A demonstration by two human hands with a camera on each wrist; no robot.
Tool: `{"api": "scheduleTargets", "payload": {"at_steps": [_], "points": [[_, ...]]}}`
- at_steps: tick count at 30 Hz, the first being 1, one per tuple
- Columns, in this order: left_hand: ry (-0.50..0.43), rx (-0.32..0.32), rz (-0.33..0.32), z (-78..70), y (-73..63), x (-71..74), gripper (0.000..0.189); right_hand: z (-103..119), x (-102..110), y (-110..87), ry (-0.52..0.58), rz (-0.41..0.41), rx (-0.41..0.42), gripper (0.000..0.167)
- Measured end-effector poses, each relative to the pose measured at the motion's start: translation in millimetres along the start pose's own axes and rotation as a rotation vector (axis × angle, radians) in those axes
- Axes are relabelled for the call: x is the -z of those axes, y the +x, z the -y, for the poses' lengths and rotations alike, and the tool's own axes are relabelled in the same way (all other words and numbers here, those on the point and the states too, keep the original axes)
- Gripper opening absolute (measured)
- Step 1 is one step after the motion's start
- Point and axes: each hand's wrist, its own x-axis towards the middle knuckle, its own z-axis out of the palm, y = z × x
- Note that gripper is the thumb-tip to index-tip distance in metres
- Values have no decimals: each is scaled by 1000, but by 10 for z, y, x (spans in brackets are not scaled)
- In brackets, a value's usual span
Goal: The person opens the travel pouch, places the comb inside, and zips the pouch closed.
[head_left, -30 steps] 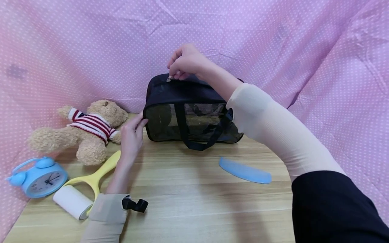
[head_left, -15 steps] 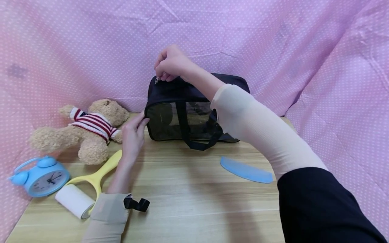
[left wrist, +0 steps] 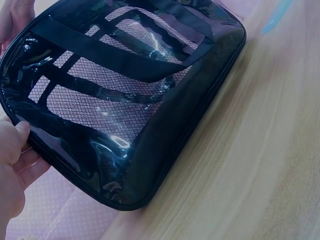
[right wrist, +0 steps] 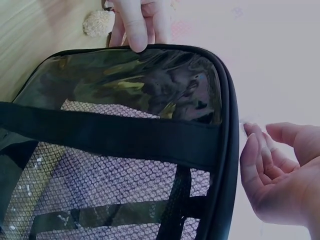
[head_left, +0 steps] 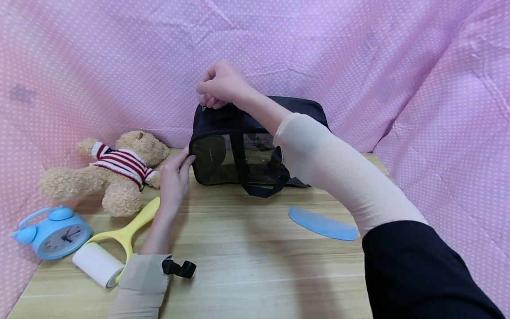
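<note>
A black toiletry bag (head_left: 211,159) with see-through and mesh panels stands upright at the back of the table, one strap handle (head_left: 260,192) drooping in front. My left hand (head_left: 174,177) grips its left edge; in the left wrist view the thumb lies on the front and the fingers behind. Over the top left corner hovers my right hand (head_left: 225,84), fingers bent, just above the metal zipper pull (head_left: 203,107). The right wrist view shows a gap between that right hand's thumb (right wrist: 281,131) and its fingers.
Left of the bag lies a teddy bear (head_left: 119,166) in a striped sweater. Nearer are a blue alarm clock (head_left: 59,235) and a lint roller (head_left: 97,265) with a yellow handle. A blue comb (head_left: 322,223) lies front right. Pink dotted cloth (head_left: 119,53) hangs behind.
My right hand has slid left along the bag's top with the zipper pull, then its thumb has come away slightly from the pull. My left hand has kept its grip on the bag's edge.
</note>
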Motion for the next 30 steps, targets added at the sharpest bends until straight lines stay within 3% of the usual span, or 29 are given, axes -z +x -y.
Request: {"api": "scheduleTargets", "payload": {"at_steps": [7, 14, 24, 30], "points": [[-7, -3, 1, -12, 0, -10, 32, 4, 25, -3, 54, -29, -10, 9], [-6, -6, 8, -25, 2, -27, 31, -88, 183, -85, 115, -76, 66, 11], [-8, 2, 6, -17, -5, -13, 31, -463, 504, -468, 107, -250, 275, 13], [2, 5, 7, -10, 0, -5, 31, -739, 608, -796, 311, -347, 446, 10]]}}
